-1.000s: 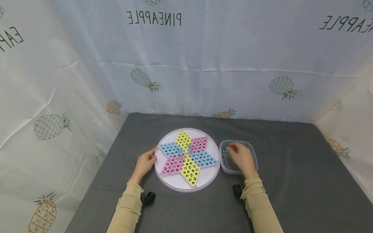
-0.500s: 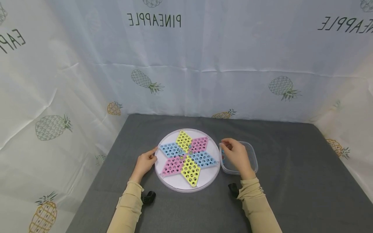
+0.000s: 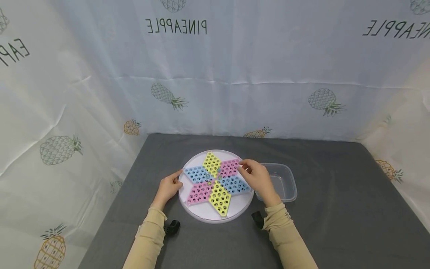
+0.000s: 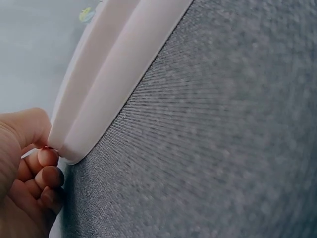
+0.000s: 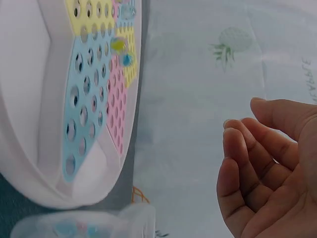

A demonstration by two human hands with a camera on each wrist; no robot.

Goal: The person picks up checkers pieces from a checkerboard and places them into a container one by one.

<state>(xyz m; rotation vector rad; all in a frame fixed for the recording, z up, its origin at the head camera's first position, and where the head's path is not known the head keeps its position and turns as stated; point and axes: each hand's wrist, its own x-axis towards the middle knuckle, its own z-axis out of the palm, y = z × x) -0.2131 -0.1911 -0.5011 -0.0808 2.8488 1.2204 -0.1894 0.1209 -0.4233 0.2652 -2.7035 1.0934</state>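
Observation:
A round white Chinese checkers board with a yellow, pink and blue star of holes lies on the table. Several glass marbles sit near its centre; a yellowish marble and a blue marble show in the right wrist view. My left hand pinches the board's left rim, thumb and curled fingers meeting at the edge. Above the board's right side hovers my right hand, fingers bent and thumb close to them. Whether a marble is hidden between those fingertips cannot be made out.
Right of the board stands a clear plastic box, partly behind my right hand. Blurred coloured marbles show through its wall. Dark grey cloth covers the table, and a pineapple-print curtain hangs behind and at the sides.
My right hand has moved left, out of the plastic box and over the board's right edge. My left hand has stayed at the left rim. The head view has tilted slightly.

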